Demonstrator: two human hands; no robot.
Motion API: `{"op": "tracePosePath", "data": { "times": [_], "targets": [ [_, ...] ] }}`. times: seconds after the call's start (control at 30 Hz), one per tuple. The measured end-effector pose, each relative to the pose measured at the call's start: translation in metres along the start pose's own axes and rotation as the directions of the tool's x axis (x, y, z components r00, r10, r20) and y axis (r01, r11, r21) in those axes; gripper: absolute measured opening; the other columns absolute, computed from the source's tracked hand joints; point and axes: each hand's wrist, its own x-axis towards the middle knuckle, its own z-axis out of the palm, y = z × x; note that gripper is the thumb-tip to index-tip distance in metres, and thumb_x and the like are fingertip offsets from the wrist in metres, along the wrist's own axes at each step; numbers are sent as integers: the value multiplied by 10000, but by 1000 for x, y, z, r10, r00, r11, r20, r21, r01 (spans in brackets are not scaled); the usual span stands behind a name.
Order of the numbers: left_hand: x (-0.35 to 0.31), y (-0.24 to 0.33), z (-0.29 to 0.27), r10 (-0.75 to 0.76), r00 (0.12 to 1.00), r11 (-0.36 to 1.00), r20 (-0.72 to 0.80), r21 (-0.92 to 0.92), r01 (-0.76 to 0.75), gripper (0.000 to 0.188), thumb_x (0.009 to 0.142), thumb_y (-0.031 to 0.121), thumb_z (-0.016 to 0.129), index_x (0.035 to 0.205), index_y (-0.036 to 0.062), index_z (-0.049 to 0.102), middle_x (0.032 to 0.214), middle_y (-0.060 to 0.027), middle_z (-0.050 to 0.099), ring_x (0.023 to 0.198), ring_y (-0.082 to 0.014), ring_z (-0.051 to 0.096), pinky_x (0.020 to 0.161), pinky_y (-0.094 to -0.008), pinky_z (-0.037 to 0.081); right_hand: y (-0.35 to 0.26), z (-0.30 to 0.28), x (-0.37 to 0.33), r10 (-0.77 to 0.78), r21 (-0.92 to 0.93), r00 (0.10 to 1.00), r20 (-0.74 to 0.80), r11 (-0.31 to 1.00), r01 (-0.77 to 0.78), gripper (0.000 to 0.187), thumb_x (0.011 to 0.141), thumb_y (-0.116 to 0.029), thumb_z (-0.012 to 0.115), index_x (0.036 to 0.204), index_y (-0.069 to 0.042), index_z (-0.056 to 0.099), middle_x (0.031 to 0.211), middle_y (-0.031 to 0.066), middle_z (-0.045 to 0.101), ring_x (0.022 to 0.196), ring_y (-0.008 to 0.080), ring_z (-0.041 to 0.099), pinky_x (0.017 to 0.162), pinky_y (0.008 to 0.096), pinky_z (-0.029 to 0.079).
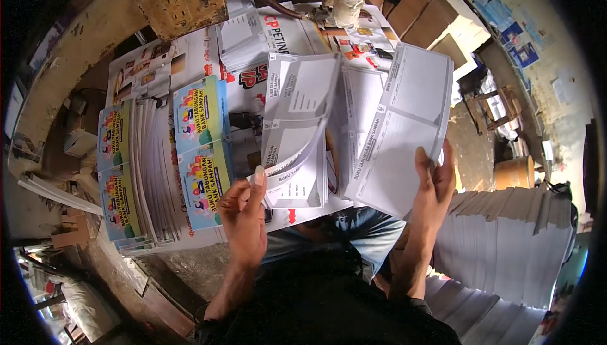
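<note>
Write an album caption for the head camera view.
Left hand holding curled pages, right hand gripping printed paper, with colourful covers lying to the left.

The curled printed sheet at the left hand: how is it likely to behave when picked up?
The curled printed sheet is probably floppy, since its lower part bends near the left hand. Its thin edge suggests it is light for its size. It may drag others along, as more printed sheets lie beneath.

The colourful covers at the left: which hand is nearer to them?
Left. The left hand is just right of the colourful covers, at the corner of a curled sheet; the right hand is farther right, holding another sheet.
</note>
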Motion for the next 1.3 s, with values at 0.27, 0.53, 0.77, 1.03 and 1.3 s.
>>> {"op": "tracePosePath", "data": {
  "times": [0.27,0.53,0.77,1.03,1.3],
  "targets": [
    [-2,4,13,-194,980,915,46,-353,198,107,933,72,599,971,2,669,1041,-152,682,1039,-212,626,972,-337,453,2,-3,1,-30,100,1000,6,995,29,567,921,-86,631,1422,-8,378,1037,82,619,898,109,561,830,245,434],
    [-9,-8,2,-187,970,923,152,-312,227,200,956,107,556,1091,-34,598,1147,-165,635,1115,-214,585,1029,-352,410,35,72,-35,22,65,903,429,996,-55,564,920,44,522,1435,37,292,1267,177,492,997,147,533,881,251,432],
    [14,77,-36,-19,885,236,466,862,-448,841,708,419,811,1399,112,441,1428,-216,436,1329,-378,415,1091,-491,350,32,86,-27,255,137,893,371,936,-324,574,979,-286,474,1428,53,359,1354,193,490,1292,266,423,1087,340,316],
    [31,91,-116,-171,862,321,477,854,-409,821,648,339,853,1355,100,511,1324,-235,529,1352,-396,359,1152,-493,264,28,93,-22,150,-72,809,569,989,-133,690,884,-259,695,1381,103,383,1271,237,537,1171,242,513,1022,327,377],
    [-1,55,-134,168,984,881,55,439,-175,393,973,291,555,1175,-46,580,1230,-186,621,1040,-175,599,932,-331,438,9,133,-56,-139,138,833,535,988,75,532,957,-95,546,1435,22,345,1261,162,575,1062,194,569,938,313,442]
  ]
}}
